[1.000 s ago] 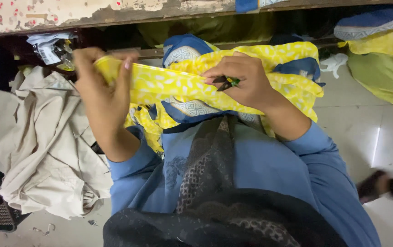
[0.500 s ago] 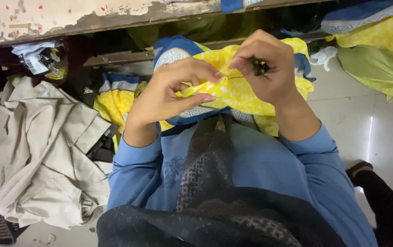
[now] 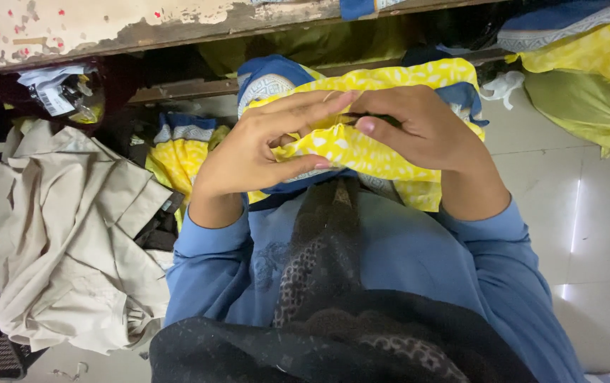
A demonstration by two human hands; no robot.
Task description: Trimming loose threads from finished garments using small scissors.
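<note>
I have the yellow printed cloth (image 3: 362, 145) bunched in the upper middle of the frame, just above my lap, and both hands are on it. My left hand (image 3: 259, 152) pinches a fold between thumb and forefinger, the other fingers spread and lifted; that grip is narrow and closed on the cloth. My right hand (image 3: 425, 131) curls over the top edge from the right, fingertips meeting the left ones at the centre. Something dark shows under those curled fingers, but I cannot tell what it is, nor whether the grip closes on it or only on the fabric.

As for progress, I judge I am mid-way through close work on one small spot of the cloth: the piece is gathered and held up, not laid flat or put aside. More of the same yellow and blue fabric (image 3: 177, 152) lies on the floor at the centre left, and a beige garment (image 3: 64, 234) is heaped at the left, untouched.

The spot between my fingertips is covered by the fingers themselves. The cloth's lower part disappears behind my blue sleeves (image 3: 418, 255) and dark scarf (image 3: 326, 284). Another yellow piece (image 3: 589, 53) is cut off at the upper right, and the worktop (image 3: 106, 25) edge along the top shades what lies beneath.
</note>
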